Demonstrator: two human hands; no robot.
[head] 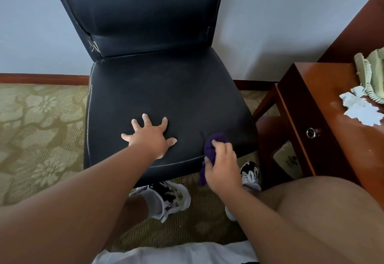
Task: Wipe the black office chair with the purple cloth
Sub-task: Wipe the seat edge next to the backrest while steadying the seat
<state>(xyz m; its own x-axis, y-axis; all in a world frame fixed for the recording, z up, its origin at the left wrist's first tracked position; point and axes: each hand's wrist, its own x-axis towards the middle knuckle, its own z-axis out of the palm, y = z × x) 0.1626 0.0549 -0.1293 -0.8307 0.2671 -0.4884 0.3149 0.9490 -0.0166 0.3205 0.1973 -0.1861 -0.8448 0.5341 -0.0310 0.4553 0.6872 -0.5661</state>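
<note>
Right hand (221, 168) gripping bunched purple cloth (212, 149) at the black office chair (158, 93) seat's front-right edge; left hand (148, 137) bracing flat, fingers splayed; unwiped seat lying ahead-left of the cloth

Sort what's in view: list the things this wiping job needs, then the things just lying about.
Job: black chair; purple cloth, bunched in right hand; left hand flat on seat.
Lying about: green telephone; white paper scraps; wooden desk.
</note>
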